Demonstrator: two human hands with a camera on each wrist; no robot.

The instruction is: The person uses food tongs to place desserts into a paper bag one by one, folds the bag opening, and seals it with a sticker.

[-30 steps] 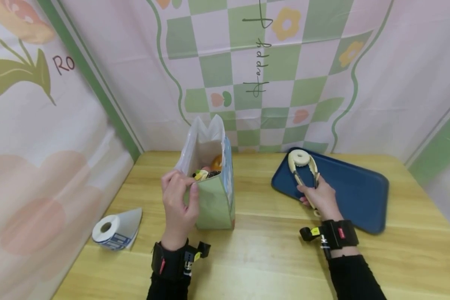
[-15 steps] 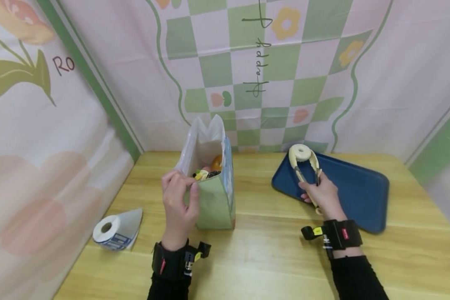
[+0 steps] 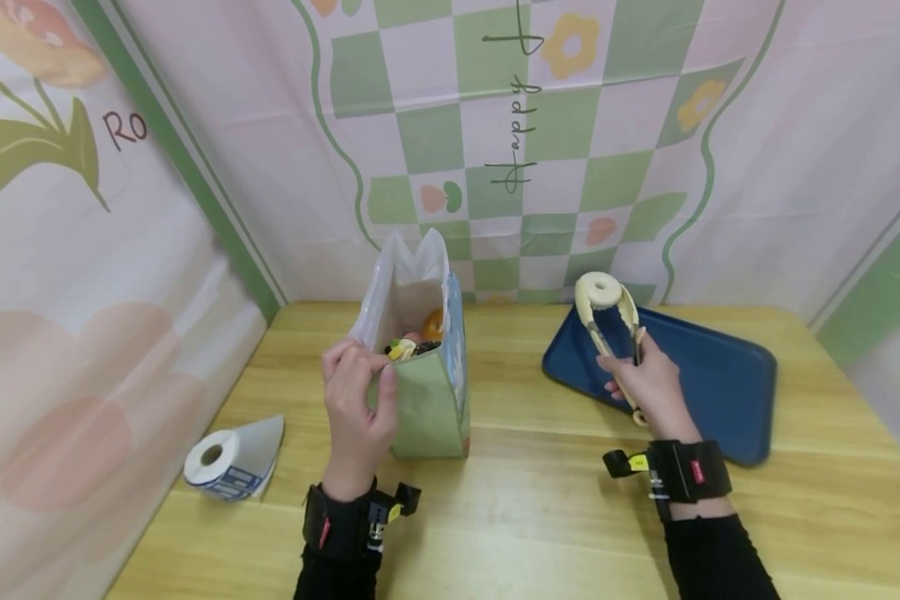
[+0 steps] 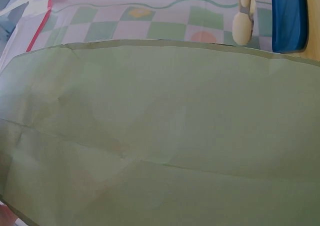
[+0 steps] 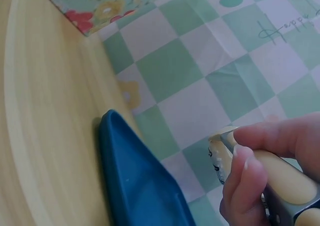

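Observation:
My left hand [image 3: 360,408] pinches the near top edge of a standing paper bag [image 3: 427,412], green in front with a pale inside. Inside it show a round orange-brown item [image 3: 432,325] and smaller yellow, white and dark pieces. In the left wrist view the green bag panel [image 4: 165,116] fills most of the picture, and the hand is barely seen. My right hand [image 3: 651,387] grips cream-coloured tongs [image 3: 628,385], whose tips clasp a white doughnut [image 3: 612,292] raised above the blue tray's far left corner. Fingers and thumb wrap the tongs' handle [image 5: 285,178] in the right wrist view.
The blue tray [image 3: 720,375] lies on the right of the wooden table [image 3: 525,517]. A roll of labels [image 3: 228,471] with its loose end out sits at the left edge. Printed cloth walls [image 3: 487,150] stand behind and at the sides.
The tongs and doughnut have risen from the tray's far left corner, the right hand shifting slightly right. The left hand and bag have stayed put.

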